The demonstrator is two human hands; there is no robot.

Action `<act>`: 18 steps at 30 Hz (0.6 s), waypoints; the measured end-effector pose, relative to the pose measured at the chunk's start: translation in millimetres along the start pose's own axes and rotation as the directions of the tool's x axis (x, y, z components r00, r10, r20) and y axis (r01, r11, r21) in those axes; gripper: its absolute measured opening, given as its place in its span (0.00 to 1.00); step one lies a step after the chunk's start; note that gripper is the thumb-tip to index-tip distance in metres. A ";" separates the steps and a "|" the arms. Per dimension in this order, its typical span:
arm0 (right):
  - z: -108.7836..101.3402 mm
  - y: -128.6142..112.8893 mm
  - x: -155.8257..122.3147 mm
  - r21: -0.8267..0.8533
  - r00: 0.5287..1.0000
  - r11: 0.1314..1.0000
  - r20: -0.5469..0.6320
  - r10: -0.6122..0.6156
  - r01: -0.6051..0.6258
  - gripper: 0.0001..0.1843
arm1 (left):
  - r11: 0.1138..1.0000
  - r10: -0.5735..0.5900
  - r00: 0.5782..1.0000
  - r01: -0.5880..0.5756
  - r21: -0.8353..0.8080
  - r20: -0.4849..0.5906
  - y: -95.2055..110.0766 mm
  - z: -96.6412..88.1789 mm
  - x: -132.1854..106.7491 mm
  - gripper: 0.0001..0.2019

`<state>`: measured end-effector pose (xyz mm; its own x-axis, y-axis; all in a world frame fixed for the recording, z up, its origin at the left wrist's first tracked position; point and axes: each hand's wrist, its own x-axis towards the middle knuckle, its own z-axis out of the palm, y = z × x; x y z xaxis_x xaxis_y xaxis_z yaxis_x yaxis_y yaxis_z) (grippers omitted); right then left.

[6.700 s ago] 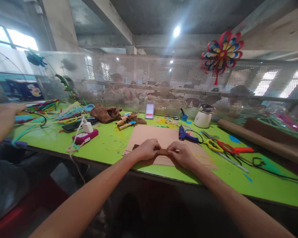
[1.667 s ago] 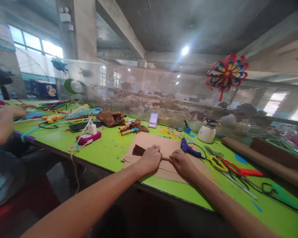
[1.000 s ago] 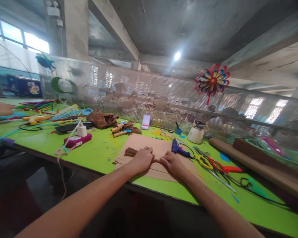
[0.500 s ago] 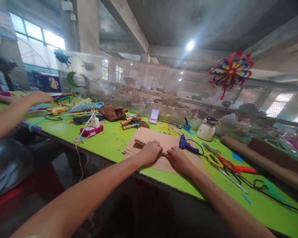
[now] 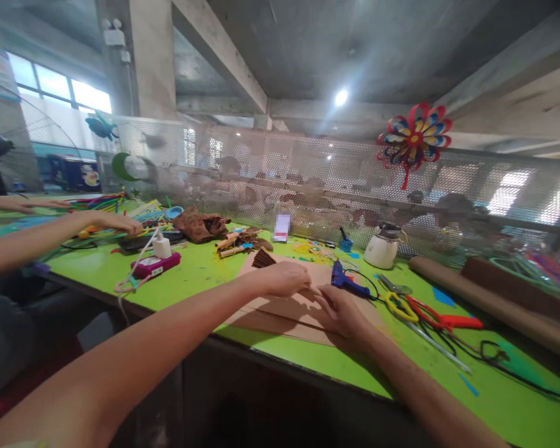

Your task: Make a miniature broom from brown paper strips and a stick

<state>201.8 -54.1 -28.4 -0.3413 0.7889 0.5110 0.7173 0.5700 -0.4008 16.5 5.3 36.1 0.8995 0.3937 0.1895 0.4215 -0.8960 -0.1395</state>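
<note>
A dark brown pleated paper piece (image 5: 262,258) sticks up and fans out to the left from my left hand (image 5: 285,279), whose closed fingers hold it raised above a stack of tan cardboard sheets (image 5: 287,306). My right hand (image 5: 340,309) lies lower on those sheets, its fingers curled and pinching the paper's narrow end where the two hands meet. The cardboard lies on a bright green table (image 5: 200,274).
Right of my hands lie a blue glue gun (image 5: 346,281), yellow scissors (image 5: 400,304), red-handled scissors (image 5: 441,319), black cables and brown paper rolls (image 5: 483,295). A white pot (image 5: 382,247), phone (image 5: 281,226), pink box with charger (image 5: 155,262) and coloured strips stand further off. Another person's arms (image 5: 51,227) reach in at left. A mesh screen (image 5: 280,177) backs the table.
My left hand has lifted off the cardboard, carrying the pleated brown paper up so its fan end shows higher. The other person's arms have reached further across the table at left.
</note>
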 end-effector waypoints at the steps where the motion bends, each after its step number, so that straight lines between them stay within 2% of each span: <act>1: -1.1 0.4 0.9 0.040 1.000 0.999 -0.001 0.006 -0.006 0.11 | 1.000 0.017 1.000 -0.017 0.003 -0.012 0.8 -3.4 2.7 0.08; 3: -4.2 0.3 2.7 0.117 1.000 0.993 0.004 0.018 -0.018 0.10 | 0.999 0.049 0.995 -0.048 0.012 -0.091 5.8 -9.1 3.2 0.08; 4: -5.9 0.3 3.5 0.152 1.000 0.988 0.007 0.030 -0.030 0.10 | 0.999 0.047 0.985 -0.046 0.011 -0.169 9.7 -11.0 0.7 0.08; 5: -7.5 0.5 4.2 0.191 0.999 0.980 0.004 0.049 -0.049 0.11 | 1.000 0.028 0.962 -0.030 -0.004 -0.272 14.2 -12.1 -3.5 0.08; 6: -8.6 1.1 4.9 0.236 0.997 0.969 0.002 0.078 -0.077 0.13 | 0.999 -0.033 0.918 0.016 -0.047 -0.395 18.7 -12.1 -9.1 0.07; 7: -9.2 2.2 5.5 0.287 0.994 0.951 0.009 0.113 -0.111 0.15 | 0.988 -0.136 0.847 0.080 -0.131 -0.514 22.9 -11.0 -15.5 0.08; 8: -9.3 3.7 6.0 0.349 0.988 0.925 0.021 0.151 -0.149 0.17 | 0.951 -0.292 0.740 0.158 -0.266 -0.606 26.3 -8.7 -22.1 0.09; 9: -8.9 5.2 6.5 0.420 0.982 0.889 0.037 0.185 -0.183 0.19 | 0.865 -0.484 0.608 0.224 -0.449 -0.630 28.7 -5.4 -28.4 0.10; 10: -8.3 6.5 6.9 0.499 0.976 0.841 0.053 0.212 -0.209 0.20 | 0.735 -0.653 0.507 0.245 -0.633 -0.563 30.0 -1.7 -33.7 0.12; 11: -7.8 7.2 7.2 0.582 0.971 0.781 0.072 0.229 -0.227 0.21 | 0.572 -0.776 0.463 0.233 -0.787 -0.427 30.5 2.2 -37.7 0.14; 12: -7.4 6.9 7.3 0.666 0.967 0.706 0.097 0.237 -0.240 0.21 | 0.398 -0.838 0.476 0.199 -0.896 -0.266 30.4 5.5 -39.9 0.15; 13: -7.6 5.6 7.3 0.744 0.963 0.619 0.129 0.236 -0.251 0.21 | 0.232 -0.834 0.540 0.154 -0.960 -0.115 30.1 7.9 -40.5 0.15; 14: -8.5 3.3 7.1 0.810 0.960 0.524 0.166 0.226 -0.263 0.21 | 0.095 -0.778 0.628 0.103 -0.990 -0.009 29.9 9.0 -39.4 0.15; 15: -10.2 0.3 6.6 0.857 0.956 0.431 0.211 0.204 -0.281 0.21 | -0.009 -0.695 0.718 0.045 -0.999 0.038 30.0 8.7 -36.9 0.14; 16: -12.5 -3.0 5.9 0.888 0.951 0.346 0.252 0.181 -0.302 0.20 | -0.085 -0.600 0.799 -0.018 -0.996 0.037 30.4 7.0 -33.3 0.14; 17: -15.4 -6.1 4.9 0.907 0.944 0.271 0.289 0.159 -0.323 0.19 | -0.135 -0.512 0.859 -0.080 -0.988 0.001 31.3 4.5 -29.0 0.15; 18: -18.6 -8.8 3.6 0.917 0.938 0.209 0.317 0.142 -0.341 0.18 | -0.169 -0.432 0.900 -0.131 -0.977 -0.046 32.5 1.4 -24.4 0.15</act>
<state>205.6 -60.5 -8.9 -0.4107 0.8934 0.1819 -0.2906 0.0608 -0.9549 8.4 -33.1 25.5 0.6224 0.7326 0.2754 -0.3009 -0.1008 0.9483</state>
